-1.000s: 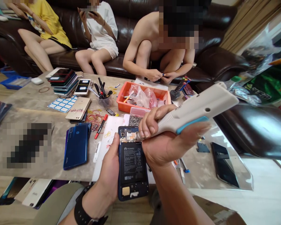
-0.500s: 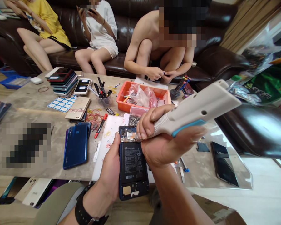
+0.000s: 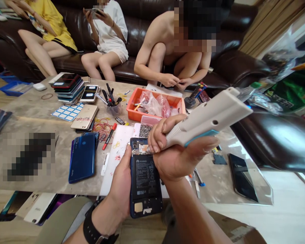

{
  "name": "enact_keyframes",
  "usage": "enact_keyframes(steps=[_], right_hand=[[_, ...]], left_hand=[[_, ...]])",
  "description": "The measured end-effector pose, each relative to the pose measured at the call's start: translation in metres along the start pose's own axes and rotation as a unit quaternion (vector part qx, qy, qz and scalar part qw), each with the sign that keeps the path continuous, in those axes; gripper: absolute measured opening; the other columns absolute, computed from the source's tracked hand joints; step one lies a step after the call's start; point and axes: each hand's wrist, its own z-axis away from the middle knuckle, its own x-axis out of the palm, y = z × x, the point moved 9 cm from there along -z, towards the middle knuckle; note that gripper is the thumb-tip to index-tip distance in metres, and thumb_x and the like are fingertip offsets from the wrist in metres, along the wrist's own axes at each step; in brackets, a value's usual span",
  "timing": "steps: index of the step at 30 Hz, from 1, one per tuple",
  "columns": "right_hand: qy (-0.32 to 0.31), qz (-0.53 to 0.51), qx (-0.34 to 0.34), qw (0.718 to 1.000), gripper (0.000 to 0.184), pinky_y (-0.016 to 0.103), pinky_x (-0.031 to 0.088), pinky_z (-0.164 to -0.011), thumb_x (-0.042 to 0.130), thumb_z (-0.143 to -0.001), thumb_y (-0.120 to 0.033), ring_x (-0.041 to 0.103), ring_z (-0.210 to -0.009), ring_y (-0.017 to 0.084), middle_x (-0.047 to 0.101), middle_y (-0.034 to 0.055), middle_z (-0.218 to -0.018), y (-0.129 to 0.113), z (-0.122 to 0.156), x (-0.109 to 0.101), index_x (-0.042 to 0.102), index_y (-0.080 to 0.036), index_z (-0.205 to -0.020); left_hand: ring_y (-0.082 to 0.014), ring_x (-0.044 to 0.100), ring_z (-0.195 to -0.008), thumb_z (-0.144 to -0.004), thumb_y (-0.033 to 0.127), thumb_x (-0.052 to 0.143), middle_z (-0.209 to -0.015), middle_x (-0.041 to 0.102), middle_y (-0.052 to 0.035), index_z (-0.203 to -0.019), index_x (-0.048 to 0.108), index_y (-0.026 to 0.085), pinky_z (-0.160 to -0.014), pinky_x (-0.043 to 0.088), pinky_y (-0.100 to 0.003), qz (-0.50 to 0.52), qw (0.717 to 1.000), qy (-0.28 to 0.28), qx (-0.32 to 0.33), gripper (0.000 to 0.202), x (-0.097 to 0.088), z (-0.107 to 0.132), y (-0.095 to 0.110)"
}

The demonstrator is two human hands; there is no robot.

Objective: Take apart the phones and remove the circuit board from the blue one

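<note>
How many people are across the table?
3: a person in yellow at the picture's left, a person in white in the middle, and a person hunched over behind the orange tray. Others may be out of view.

Orange tray (image 3: 136, 115) w/ plastic bags (image 3: 150, 104) on tbl (image 3: 43, 123); pens (image 3: 109, 95) in cup (image 3: 115, 110); red marker (image 3: 109, 137) nr rubber bands (image 3: 101, 127); 3 ppl (image 3: 113, 37) at brown sofa (image 3: 142, 20).

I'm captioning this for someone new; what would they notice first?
Probably the bulky white-and-blue tool in the right hand, pointing at the upper part of an opened phone. The left hand holds that phone. Beyond, a bright orange tray stands on the table.
</note>
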Motion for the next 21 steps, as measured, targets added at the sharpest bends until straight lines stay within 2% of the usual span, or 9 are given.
enact_keyframes(steps=[3, 7, 11, 16, 21], right_hand=[[0.007, -0.013, 0.009, 1.000, 0.056, 0.023, 0.025, -0.034, 0.062, -0.080, -0.082, 0.028, -0.041, 0.011, 0.035, -0.0074, -0.053, 0.003, 0.001, -0.003, 0.058, -0.027, -0.077], [0.002, -0.038, 0.002, 0.999, 0.046, 0.023, 0.027, -0.036, 0.062, -0.085, -0.072, 0.028, -0.041, 0.011, 0.036, -0.0068, -0.054, 0.004, 0.002, -0.005, 0.062, -0.026, -0.079], [0.001, -0.056, -0.015, 0.998, 0.042, 0.023, 0.027, -0.035, 0.061, -0.087, -0.066, 0.030, -0.040, 0.011, 0.037, -0.0067, -0.053, 0.002, 0.000, -0.005, 0.062, -0.025, -0.079], [0.005, -0.061, -0.024, 0.998, 0.044, 0.022, 0.026, -0.034, 0.060, -0.089, -0.068, 0.029, -0.039, 0.010, 0.036, -0.0072, -0.053, 0.000, -0.003, -0.006, 0.059, -0.025, -0.076], [0.050, -0.065, -0.004, 0.997, 0.051, 0.023, 0.026, -0.037, 0.053, -0.090, -0.075, 0.029, -0.040, 0.010, 0.035, -0.0067, -0.055, 0.005, -0.006, -0.018, 0.056, -0.026, -0.076]], left_hand=[[-0.0227, 0.076, -0.067, -0.105, 0.054, 0.046, -0.080, 0.081, -0.0091, -0.110, 0.077, 0.012, -0.077, 0.063, -0.037, -0.005, 1.000, 0.025, -0.004, 0.052, -0.003, 0.000, 0.000], [-0.0250, 0.079, -0.078, -0.107, 0.051, 0.042, -0.083, 0.082, -0.0100, -0.112, 0.077, 0.012, -0.081, 0.063, -0.038, 0.004, 0.999, 0.041, -0.001, 0.053, -0.003, 0.001, 0.001], [-0.0252, 0.079, -0.084, -0.107, 0.048, 0.042, -0.087, 0.082, -0.0094, -0.114, 0.077, 0.013, -0.084, 0.063, -0.038, 0.013, 1.000, 0.022, 0.014, 0.049, 0.001, 0.001, 0.003], [-0.0244, 0.079, -0.081, -0.109, 0.046, 0.039, -0.087, 0.082, -0.0093, -0.115, 0.076, 0.013, -0.083, 0.063, -0.038, 0.011, 1.000, 0.011, 0.021, 0.051, 0.000, -0.001, 0.005], [-0.0239, 0.078, -0.070, -0.107, 0.055, 0.035, -0.079, 0.081, -0.0100, -0.105, 0.077, 0.012, -0.075, 0.064, -0.038, -0.004, 0.999, -0.050, -0.001, 0.060, 0.003, -0.003, 0.005]])
